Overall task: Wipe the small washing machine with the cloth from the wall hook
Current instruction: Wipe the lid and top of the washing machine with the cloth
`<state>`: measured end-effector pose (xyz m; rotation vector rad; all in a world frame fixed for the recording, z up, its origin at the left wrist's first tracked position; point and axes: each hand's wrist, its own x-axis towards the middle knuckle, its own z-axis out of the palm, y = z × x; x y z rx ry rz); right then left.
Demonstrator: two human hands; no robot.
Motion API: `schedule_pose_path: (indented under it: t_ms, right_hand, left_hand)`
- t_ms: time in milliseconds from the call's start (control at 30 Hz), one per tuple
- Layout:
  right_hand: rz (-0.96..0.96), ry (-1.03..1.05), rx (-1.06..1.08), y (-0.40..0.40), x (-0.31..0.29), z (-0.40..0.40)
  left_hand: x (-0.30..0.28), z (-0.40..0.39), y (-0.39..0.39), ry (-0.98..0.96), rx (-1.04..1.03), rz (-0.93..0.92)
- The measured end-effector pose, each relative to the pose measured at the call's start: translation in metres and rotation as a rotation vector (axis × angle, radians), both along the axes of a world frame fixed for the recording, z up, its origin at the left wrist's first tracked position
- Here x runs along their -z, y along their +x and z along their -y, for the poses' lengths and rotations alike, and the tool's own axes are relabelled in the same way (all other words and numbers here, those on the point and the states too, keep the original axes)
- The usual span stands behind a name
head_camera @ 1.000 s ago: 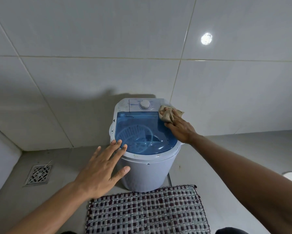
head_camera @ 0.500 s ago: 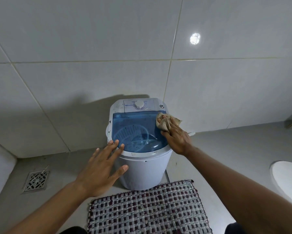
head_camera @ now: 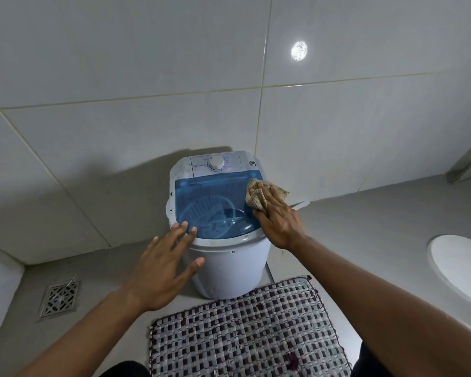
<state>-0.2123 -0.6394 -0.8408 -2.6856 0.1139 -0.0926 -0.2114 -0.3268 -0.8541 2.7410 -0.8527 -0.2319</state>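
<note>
A small white washing machine (head_camera: pixel 229 268) stands on the floor against the tiled wall, with a clear blue lid (head_camera: pixel 215 202) and a white dial at the back. My right hand (head_camera: pixel 278 221) presses a crumpled beige cloth (head_camera: pixel 257 198) onto the lid's right edge. My left hand (head_camera: pixel 163 268) is open, fingers spread, its fingertips resting on the lid's front left rim and the thumb against the drum's side.
A woven checked mat (head_camera: pixel 250 333) lies on the floor in front of the machine. A metal floor drain (head_camera: pixel 59 297) sits at the left. A white rounded fixture (head_camera: pixel 463 268) shows at the right edge. A thin white hose (head_camera: pixel 299 204) lies behind the machine.
My right hand has slid the cloth from the lid's back right corner forward along its right edge. The view has shifted, so the machine sits a little left and the white fixture shows more.
</note>
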Motion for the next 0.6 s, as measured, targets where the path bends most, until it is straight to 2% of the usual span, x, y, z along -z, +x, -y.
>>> schedule_pose_path:
  t_ms: [600]
  right_hand:
    - [0.044,0.006,0.201,-0.038,0.009,-0.058]
  left_hand:
    - [-0.005,0.000,-0.001,-0.007,0.012,-0.006]
